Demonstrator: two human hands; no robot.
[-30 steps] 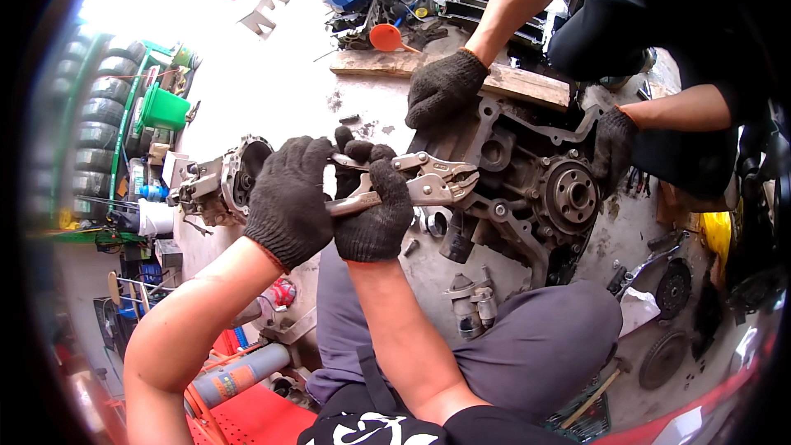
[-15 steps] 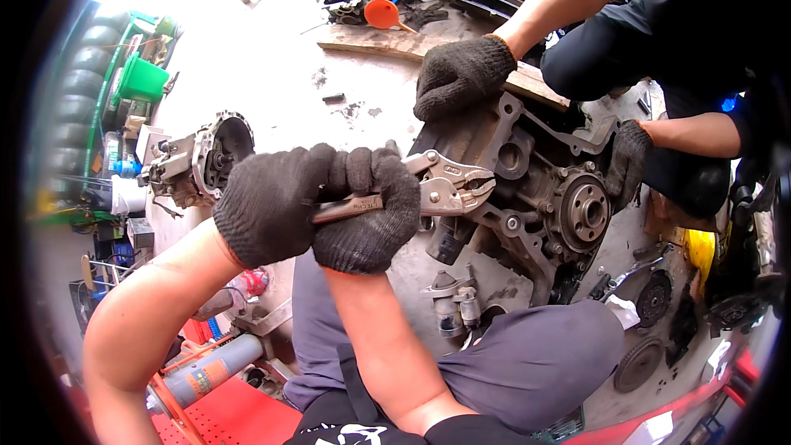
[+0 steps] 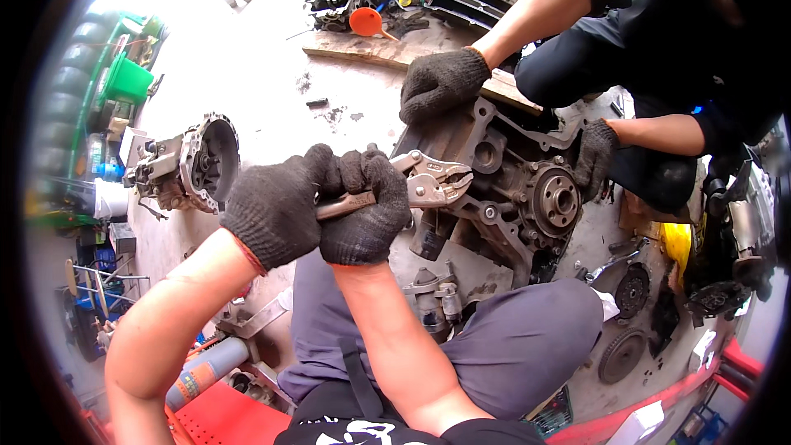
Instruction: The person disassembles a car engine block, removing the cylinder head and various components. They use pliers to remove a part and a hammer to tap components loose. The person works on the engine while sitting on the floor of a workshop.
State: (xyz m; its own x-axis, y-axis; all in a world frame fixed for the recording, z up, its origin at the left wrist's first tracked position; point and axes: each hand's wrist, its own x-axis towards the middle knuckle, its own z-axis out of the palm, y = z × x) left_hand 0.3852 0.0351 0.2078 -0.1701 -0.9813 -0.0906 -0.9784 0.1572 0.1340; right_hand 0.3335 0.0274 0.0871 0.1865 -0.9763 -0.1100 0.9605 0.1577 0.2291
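Both of my hands, in dark knit gloves, are on a pair of metal locking pliers (image 3: 441,180). My right hand (image 3: 365,218) wraps round the handles, with the jaws pointing right. My left hand (image 3: 276,208) is closed at the rear end of the handles, pressed against the right hand; its exact grip is partly hidden. The jaws, close together, hang in front of a dirty engine block (image 3: 511,189) with a round hub (image 3: 557,200). A co-worker's gloved hand (image 3: 445,82) rests at the block's upper edge, the other glove (image 3: 595,152) at its right side.
A gearbox housing (image 3: 210,165) lies on the floor at the left. Beyond the block are a wooden beam (image 3: 371,49) and an orange funnel (image 3: 366,22). A starter motor (image 3: 428,301) lies by my knee; round discs (image 3: 622,354) are at the right, a red perforated surface (image 3: 235,416) at lower left.
The view has shifted slightly, so the engine block and the co-worker appear further left. Both my hands stay on the locking pliers, and the jaws look much the same.
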